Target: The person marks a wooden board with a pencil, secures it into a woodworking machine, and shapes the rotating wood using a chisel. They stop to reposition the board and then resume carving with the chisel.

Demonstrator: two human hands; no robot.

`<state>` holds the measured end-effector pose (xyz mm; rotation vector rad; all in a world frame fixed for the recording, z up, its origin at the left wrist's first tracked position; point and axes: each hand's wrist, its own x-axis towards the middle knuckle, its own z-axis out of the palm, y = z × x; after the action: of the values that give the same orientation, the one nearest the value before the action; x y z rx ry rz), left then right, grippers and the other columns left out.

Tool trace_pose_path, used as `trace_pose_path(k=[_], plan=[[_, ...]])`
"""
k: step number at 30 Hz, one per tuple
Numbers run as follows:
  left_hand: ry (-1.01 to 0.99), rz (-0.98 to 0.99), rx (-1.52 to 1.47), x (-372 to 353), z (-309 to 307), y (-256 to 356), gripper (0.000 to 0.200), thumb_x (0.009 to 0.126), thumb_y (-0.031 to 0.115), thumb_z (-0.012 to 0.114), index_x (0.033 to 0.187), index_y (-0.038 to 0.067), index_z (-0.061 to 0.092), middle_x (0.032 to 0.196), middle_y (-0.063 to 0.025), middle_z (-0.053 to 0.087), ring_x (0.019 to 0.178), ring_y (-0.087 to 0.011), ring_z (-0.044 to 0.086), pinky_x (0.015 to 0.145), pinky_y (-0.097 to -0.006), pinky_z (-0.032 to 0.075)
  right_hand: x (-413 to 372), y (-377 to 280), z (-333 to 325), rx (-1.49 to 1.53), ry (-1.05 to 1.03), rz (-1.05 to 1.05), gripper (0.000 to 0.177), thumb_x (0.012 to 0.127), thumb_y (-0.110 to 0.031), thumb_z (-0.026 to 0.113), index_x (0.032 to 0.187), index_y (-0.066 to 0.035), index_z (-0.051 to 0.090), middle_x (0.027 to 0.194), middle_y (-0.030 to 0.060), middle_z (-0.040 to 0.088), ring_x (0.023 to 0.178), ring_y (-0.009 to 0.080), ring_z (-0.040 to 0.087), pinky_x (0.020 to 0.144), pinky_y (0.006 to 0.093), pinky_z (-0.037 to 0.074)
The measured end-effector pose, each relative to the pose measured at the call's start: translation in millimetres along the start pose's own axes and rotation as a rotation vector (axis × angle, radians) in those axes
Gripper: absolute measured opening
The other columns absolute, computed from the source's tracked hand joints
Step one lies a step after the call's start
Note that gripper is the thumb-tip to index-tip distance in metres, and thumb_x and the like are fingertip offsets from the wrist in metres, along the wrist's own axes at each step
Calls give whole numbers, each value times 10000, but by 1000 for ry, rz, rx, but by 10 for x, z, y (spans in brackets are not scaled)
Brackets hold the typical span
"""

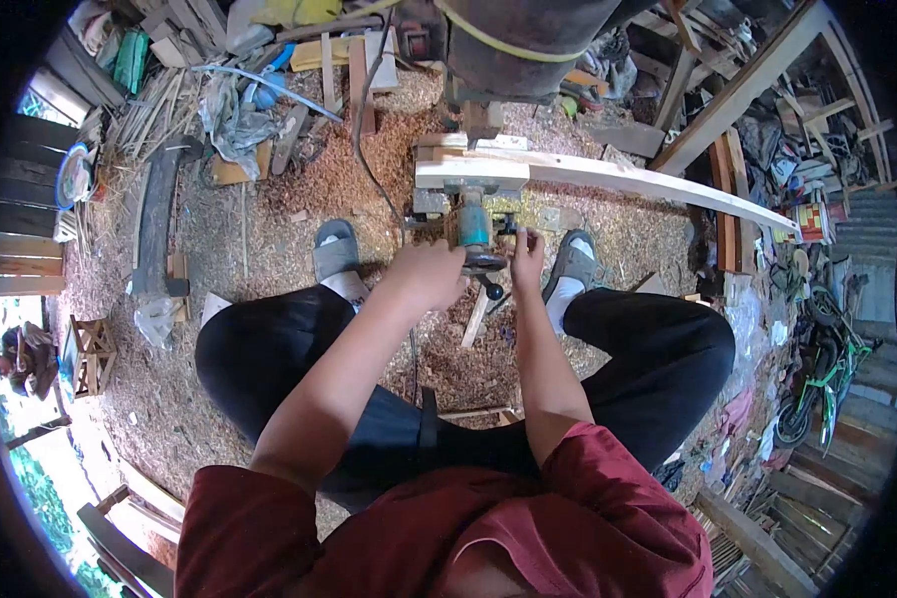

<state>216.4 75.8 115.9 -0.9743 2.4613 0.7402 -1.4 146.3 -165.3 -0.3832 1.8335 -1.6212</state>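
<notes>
Between my feet stands a teal metal tool [474, 226] with a dark handwheel [484, 263] and a black ball-ended crank [494, 292]. My left hand [429, 275] is closed at the left rim of the handwheel, its fingertips partly hidden. Just right of the wheel, my right hand [528, 261] has its fingers drawn together beside a small dark knob [506, 225]; what they hold, if anything, is too small to tell. Beyond the tool lies a pale wood block [473, 175], and a long pale board [658, 182] stretches from it to the right.
Wood shavings [359, 149] cover the ground. A black cable [374, 184] runs down left of the tool. A loose wood strip [475, 319] lies below the crank. A large dark drum [518, 50] stands ahead. Timber leans at right, near a green bicycle [817, 374].
</notes>
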Motion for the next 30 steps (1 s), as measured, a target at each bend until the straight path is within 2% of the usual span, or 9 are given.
trace_pose_path(k=[4, 7, 9, 12, 20, 22, 24, 26, 30], plan=[[166, 129, 42, 23, -126, 165, 404, 973, 346, 629, 1236, 42, 671, 1224, -197, 676, 1198, -384, 639, 1033, -512, 492, 200, -1, -299, -287, -122, 89, 499, 1023, -432, 657, 1256, 7, 621, 1031, 122, 689, 967, 198, 646, 809, 366, 538], [284, 222, -3, 29, -279, 338, 390, 967, 295, 627, 1265, 46, 662, 1248, -198, 657, 1216, -394, 610, 1073, -500, 461, 460, -321, -592, -481, -337, 174, 562, 975, -525, 674, 1268, -50, 604, 1086, 83, 688, 861, 193, 675, 735, 407, 558], [462, 347, -49, -23, -389, 458, 388, 967, 250, 636, 1299, 48, 653, 1333, -203, 615, 1287, -400, 556, 1113, -486, 432, 534, -896, -742, -847, -749, 364, 622, 955, -555, 674, 1334, -70, 591, 1163, 110, 705, 907, 217, 708, 737, 435, 563], [698, 434, -123, -87, -572, 633, 373, 953, 235, 662, 1274, 45, 661, 1399, -200, 583, 1320, -402, 535, 1120, -485, 428, 645, -1764, -643, -882, -588, 357, 564, 987, -469, 653, 1356, -45, 612, 1225, 149, 693, 941, 237, 696, 712, 435, 566], [1105, 499, -349, -369, -1019, 945, 283, 960, 152, 654, 1219, 39, 668, 1401, -169, 590, 1338, -390, 539, 1123, -472, 429, 477, -4220, -173, -478, -359, -314, 361, 1047, -341, 587, 1129, -4, 686, 962, 88, 735, 787, 153, 693, 652, 300, 533], [1186, 544, -352, -357, -1055, 948, 287, 946, 156, 658, 1210, 43, 667, 1362, -161, 600, 1282, -389, 564, 1094, -467, 452, 383, -4720, -23, 11, -321, -626, 345, 1079, -324, 551, 1098, -4, 678, 911, 54, 707, 764, 123, 644, 674, 283, 509], [1258, 562, -330, -395, -1103, 956, 287, 940, 152, 666, 1207, 46, 668, 1357, -165, 605, 1286, -394, 562, 1101, -462, 447, -309, -5391, 73, 241, -239, -687, 353, 1098, -333, 527, 1065, -12, 670, 856, 19, 661, 764, 96, 582, 703, 256, 468], [1294, 580, -326, -453, -1150, 991, 292, 938, 149, 675, 1206, 34, 664, 1350, -190, 604, 1276, -413, 565, 1091, -464, 456, -351, -5707, 153, 251, -216, -789, 369, 1107, -343, 507, 1052, -15, 668, 843, 16, 647, 780, 91, 559, 707, 256, 440], [1310, 472, -332, -546, -1222, 1061, 280, 944, 145, 679, 1179, -2, 645, 1295, -240, 597, 1211, -447, 585, 1020, -461, 491, -581, -6173, 360, 345, -293, -928, 320, 1096, -308, 495, 1088, -48, 682, 902, 29, 694, 821, 119, 648, 773, 282, 493]])
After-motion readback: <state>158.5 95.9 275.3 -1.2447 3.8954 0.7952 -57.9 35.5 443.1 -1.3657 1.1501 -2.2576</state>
